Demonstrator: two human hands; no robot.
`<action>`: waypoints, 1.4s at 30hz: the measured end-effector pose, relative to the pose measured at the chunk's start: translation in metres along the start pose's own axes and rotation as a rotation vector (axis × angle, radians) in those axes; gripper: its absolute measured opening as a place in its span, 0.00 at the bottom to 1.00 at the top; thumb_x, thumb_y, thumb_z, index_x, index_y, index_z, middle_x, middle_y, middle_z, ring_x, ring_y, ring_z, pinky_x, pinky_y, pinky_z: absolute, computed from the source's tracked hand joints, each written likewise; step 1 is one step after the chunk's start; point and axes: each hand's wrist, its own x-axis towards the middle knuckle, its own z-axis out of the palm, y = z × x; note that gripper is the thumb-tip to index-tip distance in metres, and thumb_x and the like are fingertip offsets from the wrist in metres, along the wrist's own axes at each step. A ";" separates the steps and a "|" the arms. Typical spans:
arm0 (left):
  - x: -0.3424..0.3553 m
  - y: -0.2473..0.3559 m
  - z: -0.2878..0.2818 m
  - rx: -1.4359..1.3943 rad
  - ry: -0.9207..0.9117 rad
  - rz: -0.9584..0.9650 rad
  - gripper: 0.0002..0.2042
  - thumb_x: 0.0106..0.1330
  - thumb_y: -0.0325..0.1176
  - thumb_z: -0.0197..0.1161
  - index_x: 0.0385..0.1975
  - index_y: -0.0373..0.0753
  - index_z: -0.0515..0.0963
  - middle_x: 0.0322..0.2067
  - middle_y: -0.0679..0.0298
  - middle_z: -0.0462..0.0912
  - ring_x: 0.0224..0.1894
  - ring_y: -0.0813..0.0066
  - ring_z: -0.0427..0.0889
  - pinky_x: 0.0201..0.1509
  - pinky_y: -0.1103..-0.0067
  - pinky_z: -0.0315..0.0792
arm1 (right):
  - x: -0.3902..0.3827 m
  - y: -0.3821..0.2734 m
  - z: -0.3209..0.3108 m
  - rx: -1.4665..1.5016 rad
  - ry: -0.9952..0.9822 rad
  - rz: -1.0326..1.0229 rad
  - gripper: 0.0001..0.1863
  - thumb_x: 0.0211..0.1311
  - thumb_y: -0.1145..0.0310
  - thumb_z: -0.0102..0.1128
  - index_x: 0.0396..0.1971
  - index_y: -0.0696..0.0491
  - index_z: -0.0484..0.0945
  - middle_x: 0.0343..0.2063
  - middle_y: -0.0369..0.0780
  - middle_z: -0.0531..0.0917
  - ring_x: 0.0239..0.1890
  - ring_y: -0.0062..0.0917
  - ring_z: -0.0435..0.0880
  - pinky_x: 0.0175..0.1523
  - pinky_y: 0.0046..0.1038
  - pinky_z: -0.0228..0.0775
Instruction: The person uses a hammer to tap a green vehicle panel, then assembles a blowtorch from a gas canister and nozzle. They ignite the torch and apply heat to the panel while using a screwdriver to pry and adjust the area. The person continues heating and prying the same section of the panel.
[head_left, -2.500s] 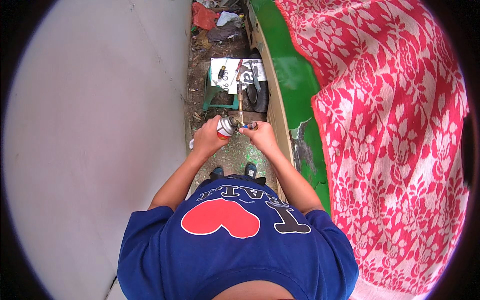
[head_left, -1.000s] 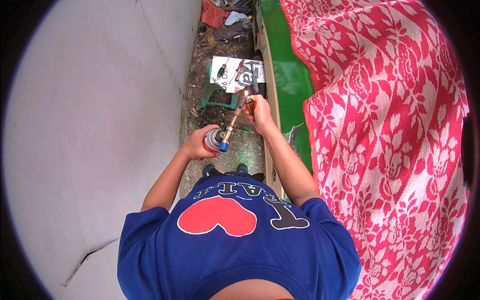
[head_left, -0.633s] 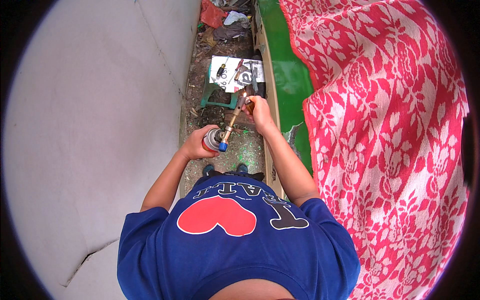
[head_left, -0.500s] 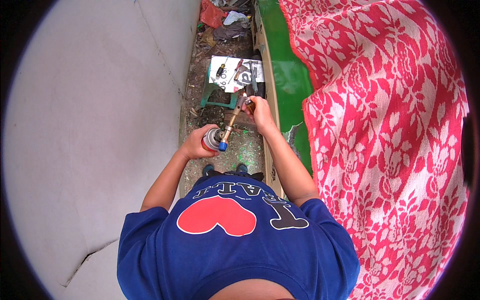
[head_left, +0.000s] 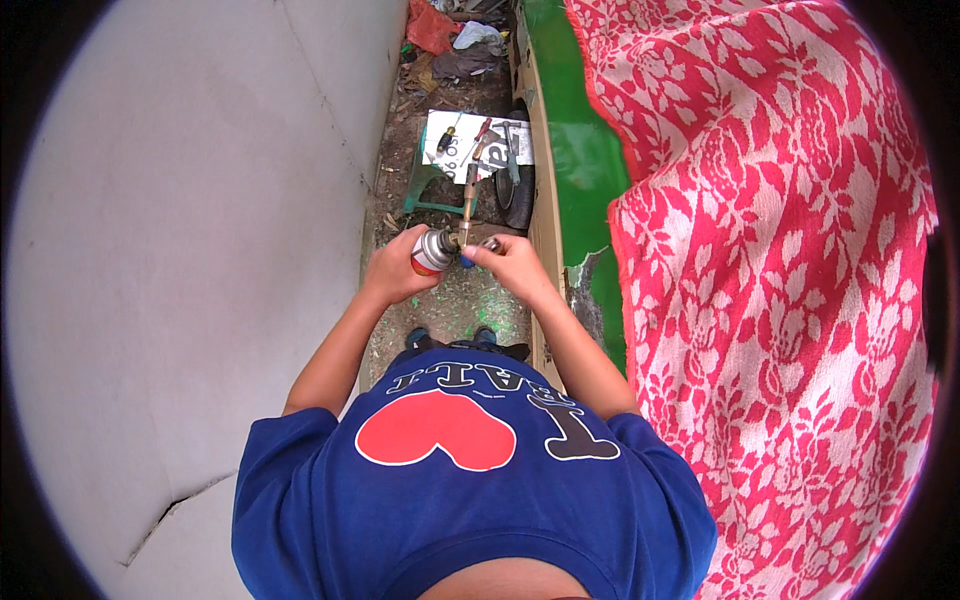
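Brass-tubed gas torch point(head_left: 468, 205) gripped from both sides

The person's left hand point(head_left: 395, 268) is curled firmly round a cylindrical metal gas canister with a silver top and a red-and-white body point(head_left: 432, 252), tilted so its top faces right. The torch joins that top, its slim tube pointing away from the person. The right hand point(head_left: 512, 264) is mostly closed: thumb and forefinger are at the blue knob point(head_left: 467, 262) on the torch's near end, and a small lighter with a metallic end point(head_left: 491, 244) is tucked among the fingers. How tightly they pinch the knob, I cannot tell.

Beyond the torch stands a green plastic stool point(head_left: 413, 195), bearing a flat white board with black printing point(head_left: 437, 158). On it lie a yellow-and-black-handled screwdriver point(head_left: 447, 138), a red-handled tool point(head_left: 483, 131) and a grey metal tool point(head_left: 511, 150). A black rubber tyre point(head_left: 519, 203) sits just right of the stool. A pale grey wall point(head_left: 200, 250) rises at left; at right, a red-and-white floral cloth point(head_left: 770, 300) partly covers a glossy green panel point(head_left: 585, 150) with chipped paint.
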 end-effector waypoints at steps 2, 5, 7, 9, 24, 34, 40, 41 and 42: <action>0.002 0.005 0.000 0.014 0.027 -0.026 0.38 0.42 0.42 0.77 0.57 0.40 0.72 0.50 0.55 0.82 0.51 0.55 0.82 0.51 0.66 0.77 | -0.009 -0.013 0.003 -0.159 -0.046 0.036 0.21 0.57 0.53 0.71 0.29 0.58 0.83 0.18 0.31 0.78 0.21 0.17 0.71 0.28 0.27 0.64; 0.006 0.007 0.008 0.048 0.059 -0.027 0.37 0.42 0.42 0.77 0.57 0.41 0.72 0.50 0.55 0.81 0.50 0.55 0.82 0.50 0.66 0.77 | -0.002 0.002 0.002 0.005 -0.049 0.058 0.20 0.57 0.53 0.71 0.25 0.57 0.82 0.16 0.32 0.77 0.19 0.16 0.70 0.26 0.26 0.63; 0.006 0.007 0.010 0.046 0.095 -0.009 0.37 0.42 0.42 0.77 0.57 0.41 0.72 0.49 0.56 0.81 0.50 0.55 0.83 0.50 0.66 0.77 | 0.002 0.004 -0.001 0.181 -0.103 0.112 0.18 0.58 0.54 0.71 0.25 0.55 0.81 0.16 0.31 0.76 0.17 0.15 0.70 0.23 0.25 0.62; 0.006 0.009 0.010 0.051 0.102 0.001 0.37 0.43 0.42 0.77 0.57 0.41 0.72 0.49 0.56 0.82 0.49 0.55 0.83 0.49 0.65 0.78 | 0.001 0.004 -0.005 0.396 -0.173 0.198 0.16 0.59 0.56 0.70 0.25 0.53 0.80 0.15 0.30 0.74 0.16 0.14 0.69 0.21 0.23 0.60; 0.001 0.018 0.009 0.096 0.086 -0.031 0.38 0.44 0.42 0.77 0.57 0.37 0.71 0.49 0.54 0.81 0.50 0.54 0.82 0.50 0.64 0.77 | 0.008 0.015 0.005 0.104 0.039 0.077 0.16 0.49 0.60 0.78 0.25 0.56 0.80 0.20 0.33 0.81 0.22 0.18 0.76 0.30 0.26 0.67; -0.002 0.015 0.010 0.113 0.100 -0.018 0.37 0.44 0.41 0.77 0.57 0.37 0.71 0.48 0.54 0.81 0.49 0.54 0.82 0.50 0.64 0.77 | -0.005 -0.003 0.010 -0.264 0.184 -0.022 0.22 0.45 0.55 0.77 0.28 0.59 0.80 0.24 0.46 0.84 0.28 0.31 0.84 0.36 0.34 0.73; -0.005 0.013 0.011 0.093 0.100 -0.016 0.37 0.43 0.41 0.77 0.57 0.38 0.71 0.48 0.55 0.81 0.49 0.54 0.82 0.50 0.64 0.77 | -0.002 0.013 0.009 -0.018 0.071 -0.015 0.19 0.52 0.55 0.74 0.27 0.57 0.80 0.20 0.39 0.81 0.23 0.26 0.80 0.30 0.31 0.69; -0.005 0.014 0.012 0.079 0.101 -0.010 0.37 0.43 0.41 0.77 0.57 0.39 0.71 0.48 0.55 0.81 0.49 0.54 0.82 0.50 0.64 0.77 | 0.001 0.021 0.005 0.184 -0.039 0.068 0.18 0.54 0.55 0.73 0.28 0.56 0.80 0.19 0.36 0.79 0.22 0.23 0.78 0.28 0.29 0.66; -0.006 0.014 0.011 0.068 0.106 -0.010 0.37 0.43 0.41 0.77 0.57 0.39 0.71 0.48 0.55 0.81 0.49 0.54 0.82 0.50 0.65 0.77 | 0.001 0.020 0.004 0.387 -0.154 0.152 0.17 0.57 0.55 0.71 0.29 0.56 0.81 0.17 0.33 0.77 0.20 0.20 0.76 0.26 0.27 0.64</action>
